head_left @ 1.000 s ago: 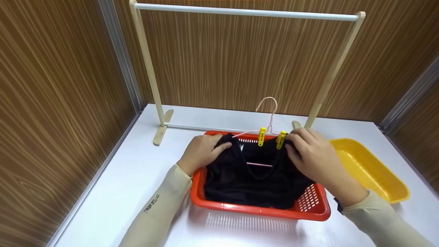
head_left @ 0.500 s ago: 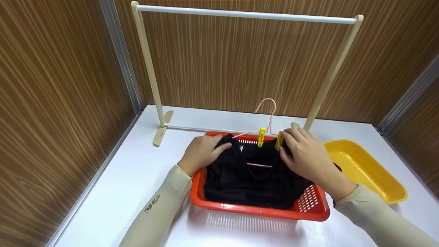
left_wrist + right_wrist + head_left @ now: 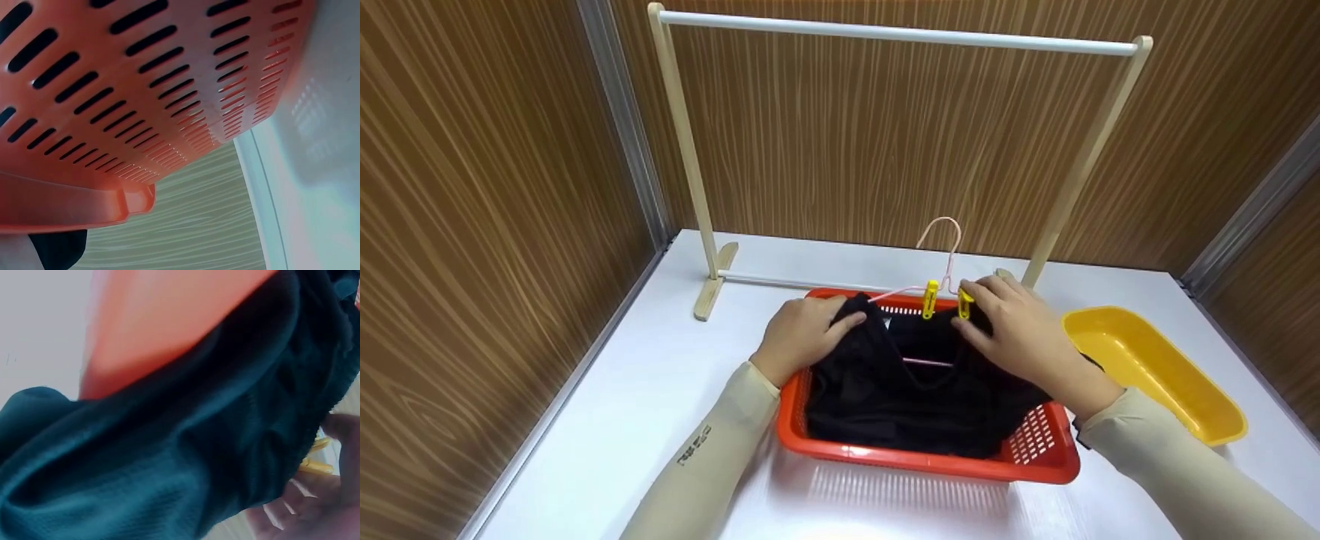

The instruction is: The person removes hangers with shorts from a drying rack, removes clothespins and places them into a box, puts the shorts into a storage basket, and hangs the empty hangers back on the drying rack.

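Red plastic is walling in most of the black garment (image 3: 900, 416): the slotted basket (image 3: 915, 463) is sitting on the table (image 3: 660, 397), and the dark cloth is filling much of it, leaving part of the perforated wall showing at the right end. From my left wrist, the basket's side is showing rows of long slots.

A pink hanger (image 3: 949, 266) is running inside the garment; its lower bar is showing through the neck opening, and its hook is rising beyond the far rim. My left hand (image 3: 802, 334) is grasping the garment's left shoulder, thumb lying over the cloth. My right hand (image 3: 1020, 330) is pinching a yellow clip (image 3: 965, 304) at the other shoulder, while a second clip (image 3: 930, 300) is hanging on the hanger just left of it.

To the right of the basket, a yellow tray (image 3: 1147, 375) is resting on the table, its glossy bottom catching light. The white tabletop is mirroring the basket's slots. Behind, a rack (image 3: 682, 142) is standing, its pale wooden posts holding up a white bar. Brown wood-grain panels (image 3: 847, 135) are enclosing the back and sides, with grey metal strips (image 3: 622, 112) running down the corners.
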Motion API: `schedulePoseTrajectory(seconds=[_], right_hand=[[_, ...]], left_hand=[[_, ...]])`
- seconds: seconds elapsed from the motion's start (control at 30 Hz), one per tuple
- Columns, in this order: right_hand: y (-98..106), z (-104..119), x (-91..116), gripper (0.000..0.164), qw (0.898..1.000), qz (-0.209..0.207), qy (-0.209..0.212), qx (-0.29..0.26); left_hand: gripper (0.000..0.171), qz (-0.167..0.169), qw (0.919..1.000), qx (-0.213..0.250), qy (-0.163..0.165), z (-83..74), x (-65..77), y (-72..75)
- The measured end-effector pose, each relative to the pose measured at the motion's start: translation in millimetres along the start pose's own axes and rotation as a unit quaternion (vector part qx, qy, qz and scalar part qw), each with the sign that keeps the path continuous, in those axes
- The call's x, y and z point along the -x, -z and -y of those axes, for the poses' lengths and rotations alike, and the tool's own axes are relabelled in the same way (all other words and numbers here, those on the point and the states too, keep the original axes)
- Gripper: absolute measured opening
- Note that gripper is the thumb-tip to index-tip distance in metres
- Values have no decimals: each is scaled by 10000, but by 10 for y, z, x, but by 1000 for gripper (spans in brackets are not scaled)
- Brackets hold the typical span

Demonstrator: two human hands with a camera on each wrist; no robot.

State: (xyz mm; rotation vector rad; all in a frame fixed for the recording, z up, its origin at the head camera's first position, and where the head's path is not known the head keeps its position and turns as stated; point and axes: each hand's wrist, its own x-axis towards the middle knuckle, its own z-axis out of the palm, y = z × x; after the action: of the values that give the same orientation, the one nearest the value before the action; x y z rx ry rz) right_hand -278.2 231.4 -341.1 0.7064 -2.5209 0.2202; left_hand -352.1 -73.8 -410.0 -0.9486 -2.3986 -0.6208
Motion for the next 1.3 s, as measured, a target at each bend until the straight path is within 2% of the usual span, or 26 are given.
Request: schedulePoseTrajectory(seconds=[0.13,0.23,0.37,0.47,0.6,0.8,1.03,1.3], right_hand=[[22,-129,2,40,9968,-385,55,-702],[45,-241,37,32,9875,-675,139,-1417],[52,-357,123,32,9748,-917,32,-2032],[46,-387,212,34,9741,-1008,-107,-2022],[32,-383,357,34,9788,-1166,-123,-1680],[-97,-384,504,36,9733,-1606,-223,-1627],[-242,-341,462,35,9670,-2030,-313,-1508],[-305,-384,397,34,9643,-1992,-319,-1714]], left_hand=[[42,48,10000,-11,29,-19,-16,-11],[41,50,10000,3,18,-30,-36,-13],[40,26,10000,2,-9,-28,-68,-10],[41,40,10000,-29,-46,-23,-72,-20],[42,53,9999,-30,-108,-39,-31,-52],[41,108,9999,9,-52,-54,37,-76],[42,14,10000,-72,-43,-36,28,-60],[41,88,9999,-117,90,-6,-15,-13]])
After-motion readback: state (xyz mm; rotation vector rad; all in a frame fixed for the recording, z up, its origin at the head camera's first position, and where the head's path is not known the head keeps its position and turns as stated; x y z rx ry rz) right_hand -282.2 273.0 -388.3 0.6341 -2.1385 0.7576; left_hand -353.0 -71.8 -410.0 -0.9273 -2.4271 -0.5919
